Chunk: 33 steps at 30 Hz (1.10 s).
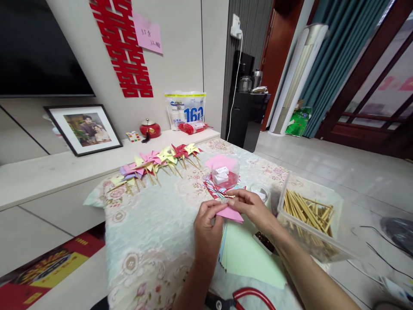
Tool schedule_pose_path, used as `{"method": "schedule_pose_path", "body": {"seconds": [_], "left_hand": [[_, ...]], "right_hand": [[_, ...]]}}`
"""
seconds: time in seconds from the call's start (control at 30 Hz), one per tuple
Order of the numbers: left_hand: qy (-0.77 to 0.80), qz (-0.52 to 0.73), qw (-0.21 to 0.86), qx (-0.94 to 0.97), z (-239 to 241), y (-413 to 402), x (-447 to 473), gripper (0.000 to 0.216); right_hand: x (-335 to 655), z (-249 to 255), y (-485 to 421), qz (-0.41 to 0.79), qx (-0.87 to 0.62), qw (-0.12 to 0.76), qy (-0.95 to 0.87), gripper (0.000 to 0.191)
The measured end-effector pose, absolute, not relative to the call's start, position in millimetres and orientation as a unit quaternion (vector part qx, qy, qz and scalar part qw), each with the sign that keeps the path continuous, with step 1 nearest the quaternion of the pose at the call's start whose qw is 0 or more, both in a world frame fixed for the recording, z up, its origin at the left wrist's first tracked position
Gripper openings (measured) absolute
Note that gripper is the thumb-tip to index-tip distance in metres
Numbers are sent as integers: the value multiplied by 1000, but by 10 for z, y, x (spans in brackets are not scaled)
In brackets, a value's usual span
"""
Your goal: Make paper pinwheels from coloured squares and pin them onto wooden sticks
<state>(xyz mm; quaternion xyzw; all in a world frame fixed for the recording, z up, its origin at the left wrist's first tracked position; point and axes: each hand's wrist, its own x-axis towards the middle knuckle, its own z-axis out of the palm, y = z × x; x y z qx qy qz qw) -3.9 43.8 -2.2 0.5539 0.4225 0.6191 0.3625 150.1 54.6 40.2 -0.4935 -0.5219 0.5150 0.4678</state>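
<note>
A folded piece of pink paper (230, 214) is held in front of me, over a stack of pale green paper (253, 258). My left hand (206, 221) pinches its left side between thumb and fingers. Closed on the paper's upper edge are the fingers of my right hand (253, 209); its fingertips partly hide what they touch. Just beyond lie striped paper pieces (213, 189) and a clear round container (226, 174) with small white labelled items inside. Partly behind my right hand is a roll of clear tape (261, 191).
Several paper pinwheels on sticks (151, 161) lie along the table's far left edge. At right stands a clear plastic bin (337, 200) of wooden sticks (308, 213). A red-handled cutting tool (253, 292) lies at the near edge. A small dark-filled box (264, 243) sits under my right forearm.
</note>
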Motion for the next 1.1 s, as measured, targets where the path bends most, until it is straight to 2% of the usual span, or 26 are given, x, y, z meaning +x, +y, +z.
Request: {"method": "schedule_pose_path", "body": {"seconds": [0.1,0.17,0.27,0.33,0.47,0.53,0.63,0.8,0.87,0.93,1.0,1.1], "left_hand": [[419,615,369,557,-26,441,-17,25],[405,631,420,511,-27,447,11,25],[382,646,526,400,-12,449,43,48],[365,642,582,341,19,439,49,54],[327,612,655,299,101,397,42,40],[329,600,658,315,125,379,51,35],[344,596,642,339,125,369,84,38],[378,596,622,340,77,405,87,34],[394,608,605,330,55,442,50,31],[397,627,595,309,40,485,-2,32],[397,638,599,276,34,524,-61,34],[386,655,614,212,43,560,-145,39]], "right_hand": [[1494,401,548,516,-499,466,-518,39],[1494,392,557,512,-498,473,-516,39],[1502,385,569,497,-499,490,-513,39],[1509,387,573,480,-504,504,-511,38],[1504,400,567,448,-501,542,-504,38],[1480,405,557,448,-493,558,-495,38],[1424,402,536,455,-479,566,-493,39],[1381,429,491,440,-467,542,-542,39],[1399,508,435,385,-489,517,-588,34],[1415,628,321,311,-520,449,-656,20],[1410,744,145,272,-522,323,-741,10],[1357,776,-179,274,-486,168,-813,10]]}}
